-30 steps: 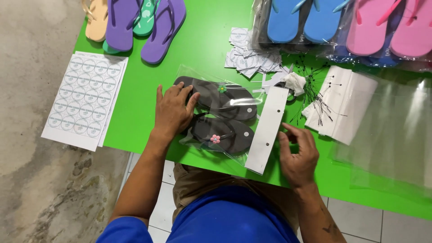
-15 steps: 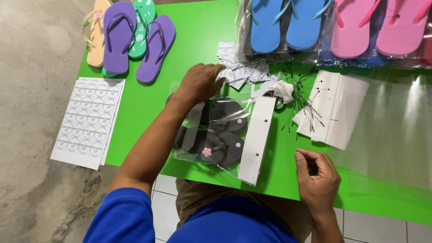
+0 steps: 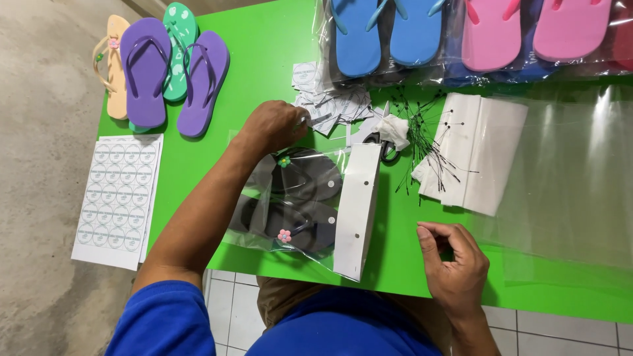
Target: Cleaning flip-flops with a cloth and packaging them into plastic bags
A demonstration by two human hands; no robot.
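Two hands: left hand (image 3: 275,125) fingers pinch paper tags (image 3: 330,105); right hand (image 3: 453,264) curls loosely, holding nothing.

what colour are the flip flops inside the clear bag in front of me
Black flip flops, one with a small green flower, the other a pink one; the head view shows them.

Bright, even daylight, sharp focus, soft shadows, with glare on the clear plastic sheets (image 3: 580,165).

Purple flip-flops (image 3: 173,74): two. Blue flip-flops (image 3: 386,31): two. Pink flip-flops (image 3: 534,29): two. Black flip-flops (image 3: 297,198) in a clear bag: two. Sticker sheet (image 3: 117,198): one. Hands: two.
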